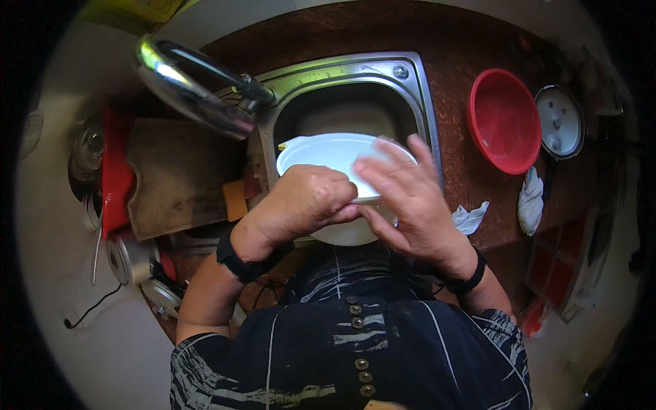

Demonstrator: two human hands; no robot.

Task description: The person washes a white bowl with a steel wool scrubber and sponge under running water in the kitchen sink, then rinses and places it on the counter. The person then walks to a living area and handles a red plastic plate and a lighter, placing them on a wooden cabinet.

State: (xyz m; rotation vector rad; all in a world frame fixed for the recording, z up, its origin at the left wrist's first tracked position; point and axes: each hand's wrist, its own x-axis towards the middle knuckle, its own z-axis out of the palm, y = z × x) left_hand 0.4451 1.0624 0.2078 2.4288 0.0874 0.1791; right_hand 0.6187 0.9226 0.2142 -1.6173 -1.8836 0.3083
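A white oval bowl or basin (312, 151) rests over the near part of a stainless steel sink (421, 92). My left hand (320, 197) is curled above the bowl's near side, fingers folded in; whether it grips something cannot be told. Beside it my right hand (410, 195) is raised, its fingers spread and blurred, holding nothing that shows. The thumbs of both hands come close together at the bowl's near edge. A second pale, rounded surface (346, 230) shows below the hands. The curved chrome faucet (192, 95) stands at the sink's left corner.
A red plastic basin (505, 123) stands on the right counter, beside a round metal lid (558, 123). Two crumpled cloths (470, 218), (530, 202) lie nearer. Left are a worn board (177, 174), a red rack (115, 174), an orange sponge or cloth (235, 200) and a metal pot (130, 259).
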